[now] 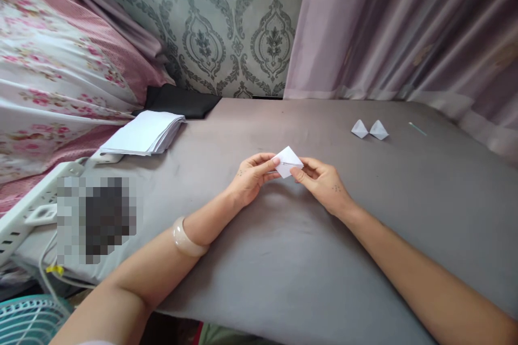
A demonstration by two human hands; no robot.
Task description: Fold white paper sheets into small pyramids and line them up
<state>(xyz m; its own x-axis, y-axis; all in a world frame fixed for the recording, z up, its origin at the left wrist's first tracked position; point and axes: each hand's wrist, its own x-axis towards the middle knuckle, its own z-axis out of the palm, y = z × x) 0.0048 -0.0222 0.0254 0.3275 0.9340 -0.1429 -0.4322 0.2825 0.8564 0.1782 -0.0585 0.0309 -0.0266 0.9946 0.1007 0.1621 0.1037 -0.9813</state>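
Between my two hands is a small piece of folded white paper (288, 157), diamond-shaped with a crease or slit across its middle. My left hand (254, 177) pinches its left corner, thumb on top and fingers beneath. On the other side, my right hand (324, 182) grips the lower right edge, its thumb on the front. The paper is held just above the grey table cover (259, 259). Farther back on the right stand two folded white paper pieces (379, 130) with pointed tops, side by side.
A stack of white paper (140, 133) lies at the left, near a black folder-like item (182, 101). A white power strip (36, 202) with cables runs along the left edge. A thin stick (417, 128) lies at the far right. A teal fan (30, 317) stands lower left.
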